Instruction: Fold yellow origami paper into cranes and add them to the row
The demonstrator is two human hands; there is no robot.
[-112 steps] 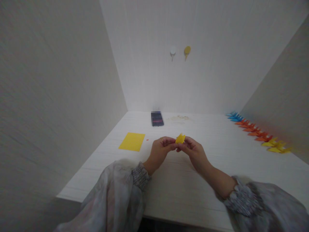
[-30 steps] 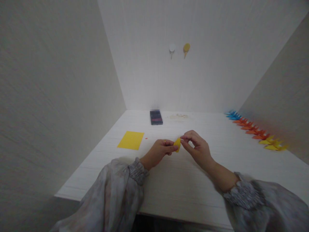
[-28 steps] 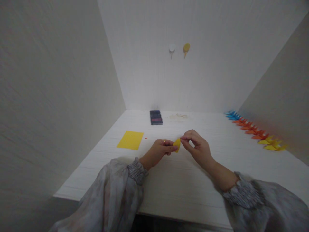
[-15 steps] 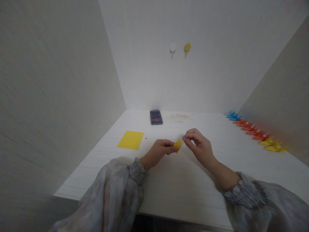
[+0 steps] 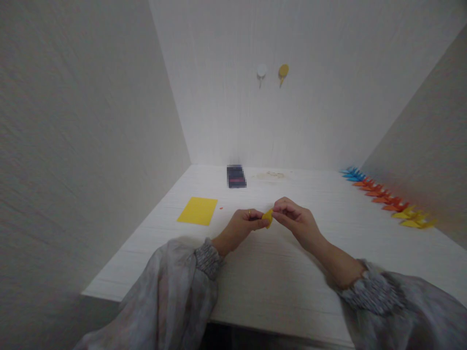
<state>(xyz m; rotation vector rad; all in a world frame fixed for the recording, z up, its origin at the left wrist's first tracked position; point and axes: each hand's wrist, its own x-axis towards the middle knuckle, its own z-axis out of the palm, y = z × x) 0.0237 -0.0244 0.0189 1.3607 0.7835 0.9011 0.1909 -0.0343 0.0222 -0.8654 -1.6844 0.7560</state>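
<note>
A small piece of folded yellow paper (image 5: 268, 218) is held above the middle of the table. My left hand (image 5: 243, 226), with a ring on one finger, pinches it from the left between thumb and fingers. From the other side, my right hand (image 5: 297, 219) has its thumb and fingertips closed at the paper's upper right edge. The finer folds are partly covered by my fingers and too small to make out.
A flat yellow paper square (image 5: 197, 211) lies to the left, near a tiny orange scrap (image 5: 221, 208). A dark blurred-out object (image 5: 236, 176) lies at the back. Several folded paper birds (image 5: 388, 200) in blue, orange and yellow line the right side. Two hooks (image 5: 283, 71) are on the wall.
My right hand has moved left, and its fingertips have closed on the edge of the yellow paper. My left hand keeps its hold almost unmoved.
</note>
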